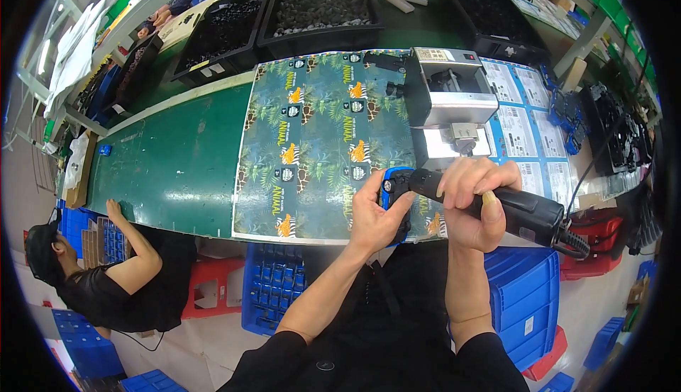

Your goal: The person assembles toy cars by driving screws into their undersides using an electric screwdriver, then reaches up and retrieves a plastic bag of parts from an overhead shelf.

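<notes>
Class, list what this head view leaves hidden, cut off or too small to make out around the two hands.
- Blue and black part: mostly covered by the left hand.
- Black power tool: its tip is hidden behind the part, its middle by the right hand.
- Black bins: the small dark pieces inside are too small to identify.
- Grey machine: its inner mechanism is too small.

The left hand [374,216] covers most of the blue-and-black part [394,192] — its lower half cannot be seen. The right hand [474,204] wraps the black power screwdriver [521,211], hiding the middle of its barrel; its tip is lost behind the part. The contents of the black bins [319,6] are too small to tell apart. The person at lower left [106,271] is cut off below the waist — one hand only shows.
</notes>
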`<act>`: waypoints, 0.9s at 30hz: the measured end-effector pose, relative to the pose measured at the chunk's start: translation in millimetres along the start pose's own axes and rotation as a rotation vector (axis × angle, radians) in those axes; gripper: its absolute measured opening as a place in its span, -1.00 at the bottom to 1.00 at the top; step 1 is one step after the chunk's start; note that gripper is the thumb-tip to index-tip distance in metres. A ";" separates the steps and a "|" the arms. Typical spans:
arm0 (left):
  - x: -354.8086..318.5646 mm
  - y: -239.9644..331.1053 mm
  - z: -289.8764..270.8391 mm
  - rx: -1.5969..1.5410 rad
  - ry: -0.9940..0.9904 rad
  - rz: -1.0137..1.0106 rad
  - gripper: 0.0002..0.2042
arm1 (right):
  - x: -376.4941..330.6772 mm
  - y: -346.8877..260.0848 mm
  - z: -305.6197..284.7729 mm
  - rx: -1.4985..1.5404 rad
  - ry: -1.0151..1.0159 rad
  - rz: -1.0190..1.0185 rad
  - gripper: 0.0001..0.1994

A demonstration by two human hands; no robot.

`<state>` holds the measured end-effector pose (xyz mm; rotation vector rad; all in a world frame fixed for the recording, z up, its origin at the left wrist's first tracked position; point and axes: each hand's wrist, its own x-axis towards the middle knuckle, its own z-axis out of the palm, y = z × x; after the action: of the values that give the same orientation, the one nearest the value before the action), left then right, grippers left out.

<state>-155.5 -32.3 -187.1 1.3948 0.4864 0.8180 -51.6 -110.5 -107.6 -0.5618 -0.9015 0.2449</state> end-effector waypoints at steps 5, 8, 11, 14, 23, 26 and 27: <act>-2.5 -5.3 1.8 0.022 0.002 0.058 -0.77 | 8.0 -25.6 -11.9 -0.029 -0.032 -0.044 -0.75; -3.8 -8.0 0.0 -0.156 0.055 -0.071 -0.72 | 31.5 -44.5 -32.9 -0.083 -0.004 -0.169 -0.79; -6.8 -13.6 -6.0 -0.117 0.023 -0.068 -0.60 | 56.9 -45.5 -50.5 -0.171 0.085 -0.169 -0.86; -0.6 -12.9 -10.1 -0.185 -0.053 -0.143 -0.54 | 65.4 -34.6 -58.6 -0.285 0.134 -0.086 -0.86; 2.9 -10.2 -13.4 -0.251 -0.069 -0.208 -0.42 | 69.4 -33.3 -51.4 -0.262 0.087 -0.043 -0.86; 5.3 -7.5 -9.4 -0.245 -0.063 -0.228 -0.43 | 66.5 -21.6 -55.8 -0.304 0.119 -0.038 -0.89; 4.0 -6.0 -9.8 -0.233 -0.050 -0.242 -0.44 | 66.3 -18.1 -56.8 -0.314 0.112 -0.017 -0.89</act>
<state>-158.8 -22.7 -193.7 1.1136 0.4935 0.6196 33.1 -117.4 -80.9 -0.8496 -0.8399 0.0548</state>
